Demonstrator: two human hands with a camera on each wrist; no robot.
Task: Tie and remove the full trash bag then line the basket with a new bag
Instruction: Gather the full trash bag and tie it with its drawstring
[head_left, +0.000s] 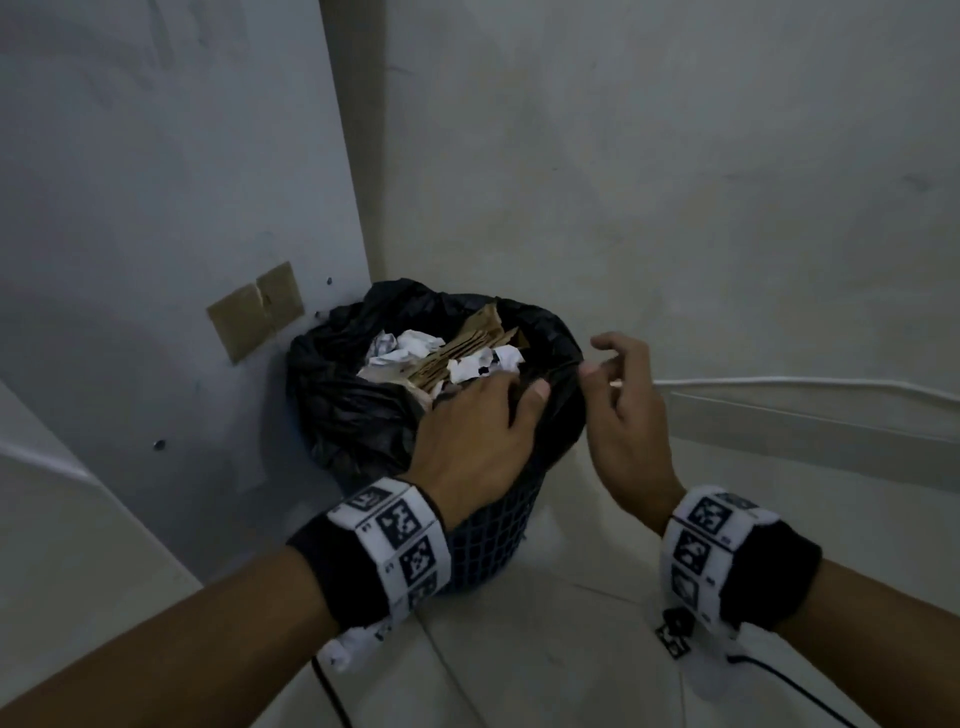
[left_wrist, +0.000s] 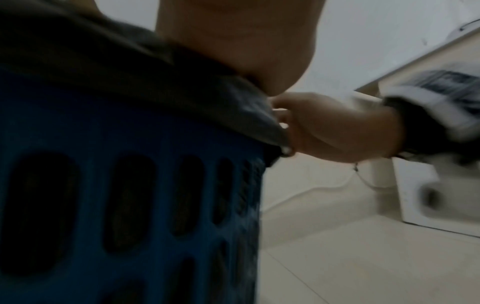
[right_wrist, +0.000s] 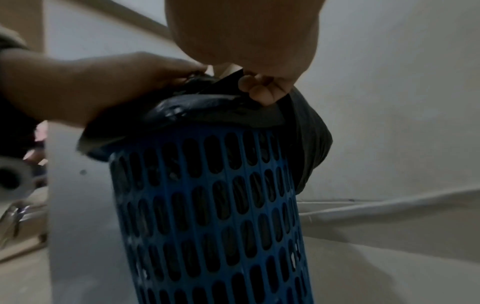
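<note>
A blue slotted basket (head_left: 493, 540) stands on the floor in a wall corner. It is lined with a black trash bag (head_left: 353, 405) whose rim is folded over the edge. Crumpled paper and cardboard (head_left: 447, 353) fill the bag to the top. My left hand (head_left: 519, 397) lies over the near rim, its fingers curled into the bag's edge. My right hand (head_left: 597, 366) pinches the bag's rim on the right side. In the right wrist view its curled fingers (right_wrist: 259, 90) hold the black film above the basket (right_wrist: 207, 205). The left hand (right_wrist: 116, 82) grips the bag (right_wrist: 207, 109) beside them.
Walls close in behind and to the left of the basket. Two tan patches (head_left: 257, 306) sit on the left wall. A white cable (head_left: 779, 383) runs along the right skirting, and a black cable (head_left: 779, 680) crosses the tiled floor. A white unit (left_wrist: 428, 195) stands to the right.
</note>
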